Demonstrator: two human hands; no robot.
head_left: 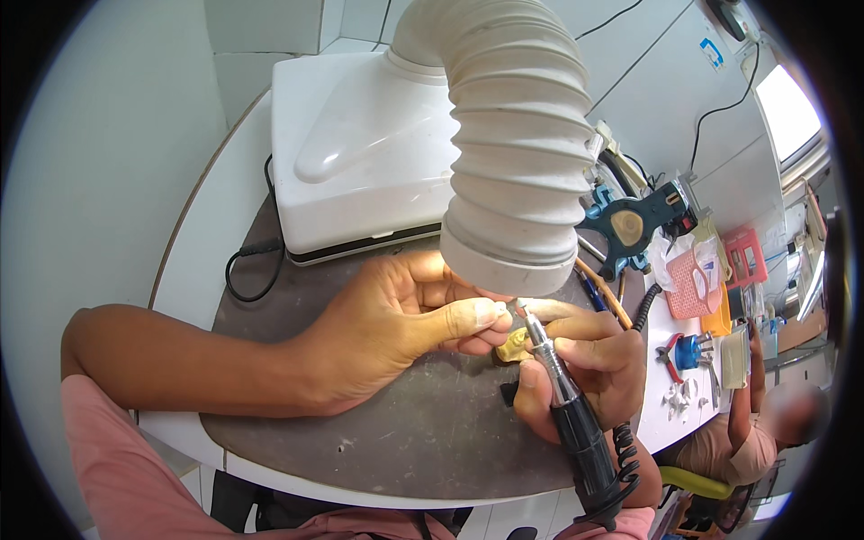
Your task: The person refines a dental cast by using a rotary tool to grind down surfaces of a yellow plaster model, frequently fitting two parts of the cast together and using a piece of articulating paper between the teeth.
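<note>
My left hand (409, 333) is closed in a pinch on a small pale piece (500, 310) just below the suction hose's wide mouth (508, 265). My right hand (594, 369) grips a black and silver rotary handpiece (571, 423), its small tip at the piece between my fingertips. A yellow stone cast (511, 346) lies behind and between my hands, partly hidden by the fingers and handpiece. The coiled cord of the handpiece hangs along my right wrist.
A white suction unit (351, 162) with a black cable stands behind my hands on the grey mat (342, 459). At right are a dark articulator (630, 229), pink basket (688, 288), pliers (670, 355) and blue pot (688, 351). A co-worker (738, 445) sits at far right.
</note>
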